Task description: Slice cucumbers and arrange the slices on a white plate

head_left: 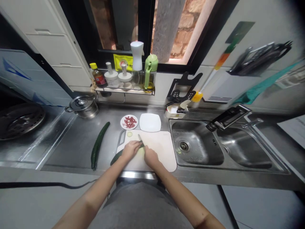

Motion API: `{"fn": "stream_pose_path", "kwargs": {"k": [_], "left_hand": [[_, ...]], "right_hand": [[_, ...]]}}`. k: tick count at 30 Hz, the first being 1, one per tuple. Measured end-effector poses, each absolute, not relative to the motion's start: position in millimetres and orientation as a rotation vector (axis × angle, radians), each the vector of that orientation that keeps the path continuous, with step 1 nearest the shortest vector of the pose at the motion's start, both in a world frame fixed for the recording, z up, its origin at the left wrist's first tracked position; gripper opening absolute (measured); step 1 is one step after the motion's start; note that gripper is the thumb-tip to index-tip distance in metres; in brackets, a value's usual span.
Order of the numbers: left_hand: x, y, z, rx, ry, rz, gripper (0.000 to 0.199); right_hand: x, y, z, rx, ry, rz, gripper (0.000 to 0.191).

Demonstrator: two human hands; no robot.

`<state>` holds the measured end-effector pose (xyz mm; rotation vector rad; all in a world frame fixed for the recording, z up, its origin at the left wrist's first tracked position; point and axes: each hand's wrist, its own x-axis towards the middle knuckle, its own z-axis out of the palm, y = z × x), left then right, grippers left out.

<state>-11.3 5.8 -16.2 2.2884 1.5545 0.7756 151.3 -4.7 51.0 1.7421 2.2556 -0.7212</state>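
On the white cutting board (163, 152), my left hand (130, 150) is closed on a dark green cucumber (116, 157) whose near end sticks out beneath my wrist. My right hand (151, 157) is wrapped round a knife (139, 137), its blade pointing away from me beside my left fingertips. A pale round slice (129, 134) lies at the board's far left corner, and pale green pieces rest under the blade, partly hidden by my hands. Another whole cucumber (97, 149) lies on the steel counter left of the board.
Behind the board stand a plate of chopped red pieces (130, 122) and a white square plate (150, 122). A lidded pot (83, 106) is at the back left. To the right is a double sink (197, 146). A rack (126, 90) holds bottles and jars.
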Motion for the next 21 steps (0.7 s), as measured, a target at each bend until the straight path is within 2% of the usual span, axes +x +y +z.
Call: {"fn": "stream_pose_path", "kwargs": {"k": [9, 21], "left_hand": [[-12, 7, -17, 2.292, 1.565, 0.757, 0.024], [-10, 5, -11, 2.279, 1.542, 0.78, 0.024]], "right_hand": [[168, -25, 32, 1.739, 2.268, -0.669, 0.038], [144, 1, 46, 1.755, 2.246, -0.709, 0.041]]}}
